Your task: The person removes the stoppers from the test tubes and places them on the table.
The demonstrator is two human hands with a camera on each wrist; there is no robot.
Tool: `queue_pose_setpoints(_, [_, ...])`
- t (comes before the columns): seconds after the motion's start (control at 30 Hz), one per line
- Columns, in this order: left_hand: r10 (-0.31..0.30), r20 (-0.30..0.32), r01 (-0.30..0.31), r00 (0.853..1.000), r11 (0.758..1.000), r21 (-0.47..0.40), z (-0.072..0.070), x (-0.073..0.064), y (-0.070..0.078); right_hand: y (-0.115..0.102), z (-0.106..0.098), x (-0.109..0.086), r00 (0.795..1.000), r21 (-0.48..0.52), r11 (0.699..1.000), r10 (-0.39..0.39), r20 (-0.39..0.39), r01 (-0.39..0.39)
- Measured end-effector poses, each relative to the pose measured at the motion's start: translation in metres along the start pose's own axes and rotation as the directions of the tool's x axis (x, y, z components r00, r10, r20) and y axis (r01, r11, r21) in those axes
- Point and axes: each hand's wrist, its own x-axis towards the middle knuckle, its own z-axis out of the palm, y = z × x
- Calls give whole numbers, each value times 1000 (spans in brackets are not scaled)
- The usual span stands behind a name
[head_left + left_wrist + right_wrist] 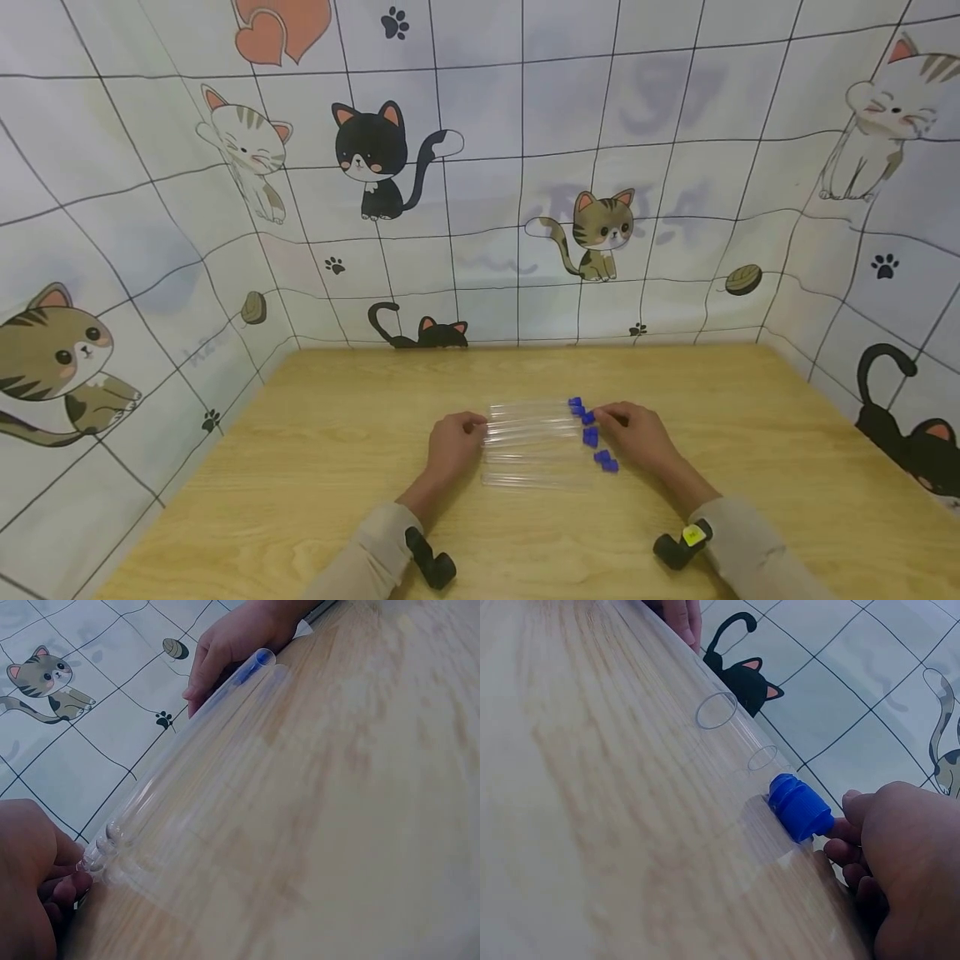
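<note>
Several clear test tubes (pixel 534 481) lie side by side across the middle of the table, their rounded ends to the left. At those ends my left hand (pixel 454 446) pinches one tube between curled fingers and thumb; the left wrist view shows the rounded ends (pixel 112 831) by the fingertips. My right hand (pixel 636 433) pinches a small blue stopper (pixel 588 417) beside the open ends. More blue stoppers (pixel 591 437) lie in a loose column along that side. In the right wrist view the blue stoppers (pixel 799 810) overlap, so the held one is partly hidden.
The wooden table (pixel 360 392) meets a cat-printed cloth wall (pixel 487 192) at the back, with cloth also at both sides. A black wrist camera (pixel 431 560) sits on the left sleeve, another wrist camera (pixel 681 546) on the right.
</note>
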Motion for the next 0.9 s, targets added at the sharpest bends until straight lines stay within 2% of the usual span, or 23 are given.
queue_pose_setpoints(0.43, [25,2,-25,1000,1000,-5,0,0,-3,3,3,2,1000,-11,1000,-12,-20,12])
queue_pose_setpoints(0.7, [14,8,-14,1000,1000,-2,0,0,-3,1,2,2,1000,25,1000,5,-1,-5])
queue_pose_setpoints(0.9, [10,7,-10,1000,1000,1,1,1,-5,-2,4,2,999,50,999,23,-28,-22])
